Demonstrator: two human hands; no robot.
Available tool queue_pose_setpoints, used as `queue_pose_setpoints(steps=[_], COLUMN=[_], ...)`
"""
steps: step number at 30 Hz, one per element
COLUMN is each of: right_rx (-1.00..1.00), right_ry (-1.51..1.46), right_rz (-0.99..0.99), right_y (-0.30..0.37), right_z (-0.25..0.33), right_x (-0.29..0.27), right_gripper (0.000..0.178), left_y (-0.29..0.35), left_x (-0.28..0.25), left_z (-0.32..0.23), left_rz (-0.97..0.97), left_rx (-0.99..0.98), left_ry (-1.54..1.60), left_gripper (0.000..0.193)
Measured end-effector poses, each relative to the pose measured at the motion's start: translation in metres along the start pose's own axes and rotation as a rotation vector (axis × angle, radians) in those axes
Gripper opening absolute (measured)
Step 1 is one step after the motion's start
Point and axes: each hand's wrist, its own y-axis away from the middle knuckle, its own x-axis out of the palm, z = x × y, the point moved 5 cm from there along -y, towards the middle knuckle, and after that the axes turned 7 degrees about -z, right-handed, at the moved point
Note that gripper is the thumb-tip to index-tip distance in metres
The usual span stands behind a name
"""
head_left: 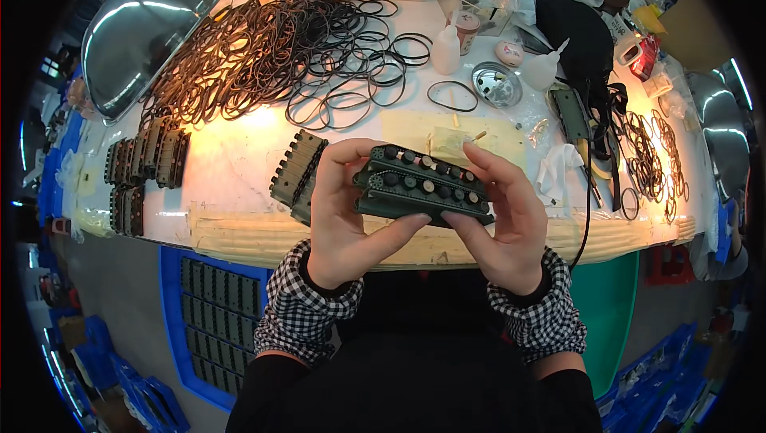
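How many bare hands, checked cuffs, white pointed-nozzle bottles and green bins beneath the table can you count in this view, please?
Bare hands: 2 (left hand, right hand)
Checked cuffs: 2 (left cuff, right cuff)
White pointed-nozzle bottles: 2 (left bottle, right bottle)
Green bin: 1
Total: 7

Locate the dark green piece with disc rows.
The dark green piece is just right of the head view's centre, held between the left hand and right hand.
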Motion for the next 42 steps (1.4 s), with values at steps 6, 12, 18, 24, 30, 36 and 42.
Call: queue_pose_setpoints(steps=[6,12,18,24,30,36,42], right_rx=[0.208,0.158,-0.373,-0.372,-0.189,-0.09,-0.106], right_ry=[-0.419,-0.352,0.418,0.373,0.154,0.013,0.011], right_rz=[-0.098,0.004,-0.004,0.322,0.195,0.079,0.081], right_y=[0.012,0.015,-0.016,-0.026,-0.021,-0.011,-0.007], right_z=[-0.009,-0.018,0.032,0.029,0.012,0.002,0.0], right_x=[0.021,0.034,-0.01,-0.001,-0.005,0.002,0.006], right_gripper=[0.067,0.066,0.079,0.065,0.062,0.063,0.06], left_y=[0.018,0.024,0.0,0.002,0.008,0.013,0.012], left_x=[0.026,0.018,0.0,0.004,0.003,0.009,0.002], left_z=[0.021,0.013,-0.026,-0.025,-0.007,-0.002,-0.005], left_rz=[-0.06,-0.26,0.047,0.135,0.088,0.06,0.08], left_rx=[-0.154,-0.044,0.369,0.268,0.026,0.028,0.009], left_ry=[0.345,0.125,-0.736,-0.699,-0.228,0.007,-0.093], left_gripper=[0.052,0.041,0.037,0.039,0.044,0.05,0.048])
